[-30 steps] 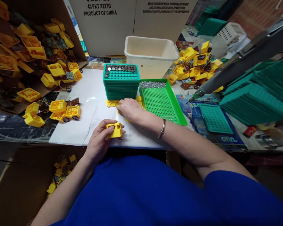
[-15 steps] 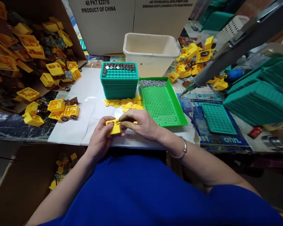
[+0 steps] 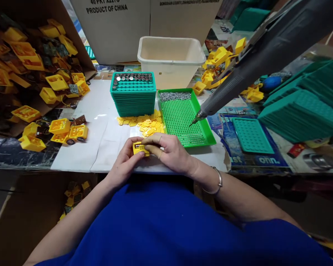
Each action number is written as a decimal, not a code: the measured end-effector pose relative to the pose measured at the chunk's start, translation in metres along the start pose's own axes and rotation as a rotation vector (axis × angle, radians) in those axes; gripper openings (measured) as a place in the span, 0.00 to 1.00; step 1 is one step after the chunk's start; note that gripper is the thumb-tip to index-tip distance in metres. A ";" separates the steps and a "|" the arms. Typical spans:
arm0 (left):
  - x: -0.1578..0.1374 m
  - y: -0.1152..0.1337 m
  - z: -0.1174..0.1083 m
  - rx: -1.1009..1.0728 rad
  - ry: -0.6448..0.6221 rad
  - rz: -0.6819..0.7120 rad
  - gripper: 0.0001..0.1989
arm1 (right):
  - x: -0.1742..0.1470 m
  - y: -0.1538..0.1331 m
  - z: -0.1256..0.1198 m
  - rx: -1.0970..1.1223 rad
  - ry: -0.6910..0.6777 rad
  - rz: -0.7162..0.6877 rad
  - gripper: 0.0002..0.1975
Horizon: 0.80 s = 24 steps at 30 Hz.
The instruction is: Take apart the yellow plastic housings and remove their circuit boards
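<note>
My left hand (image 3: 125,159) is closed around a small yellow plastic housing (image 3: 138,150) above the table's front edge. A slot in its upper face shows dark, shiny round pieces inside. My right hand (image 3: 170,151) is at the housing's right end, thumb and forefinger pinched together in tan finger covers. Whatever lies between those fingertips is hidden. Just beyond the hands lies a heap of small flat yellow pieces (image 3: 151,123). A green perforated tray (image 3: 177,114) with small metal screws (image 3: 174,96) along its back is beyond my right hand.
A grey electric screwdriver (image 3: 224,88) hangs over the green tray, tip down. Behind the yellow heap stands a stack of teal trays (image 3: 133,101) topped with button cells. A white bin (image 3: 170,70) is behind it. Yellow toy parts (image 3: 58,83) fill a carton at left. More teal trays (image 3: 302,114) lean at right.
The housing has turned in my left hand, so its slot with the shiny pieces now faces up. My right fingers have come against it. The screwdriver has swung left over the green tray.
</note>
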State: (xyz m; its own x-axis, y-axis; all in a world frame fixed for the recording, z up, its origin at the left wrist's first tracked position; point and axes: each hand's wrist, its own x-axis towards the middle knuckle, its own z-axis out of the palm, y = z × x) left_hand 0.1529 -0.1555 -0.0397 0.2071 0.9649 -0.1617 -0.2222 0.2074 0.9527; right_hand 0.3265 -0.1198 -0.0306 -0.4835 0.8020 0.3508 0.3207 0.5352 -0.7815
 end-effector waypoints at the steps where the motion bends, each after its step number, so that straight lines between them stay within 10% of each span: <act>1: -0.001 -0.001 0.001 0.065 -0.002 0.043 0.15 | 0.001 -0.003 0.001 0.041 -0.013 0.067 0.05; 13: -0.008 -0.007 -0.003 0.501 -0.039 0.428 0.17 | 0.010 -0.016 -0.009 0.162 -0.221 0.408 0.10; 24: -0.011 -0.003 -0.006 0.436 -0.011 0.356 0.15 | 0.015 -0.025 0.004 -0.237 -0.246 0.371 0.11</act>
State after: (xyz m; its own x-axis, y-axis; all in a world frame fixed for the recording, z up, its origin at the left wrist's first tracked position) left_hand 0.1457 -0.1659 -0.0419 0.2022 0.9607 0.1900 0.1335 -0.2192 0.9665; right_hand 0.3086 -0.1223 -0.0080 -0.4701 0.8787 -0.0829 0.6696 0.2939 -0.6821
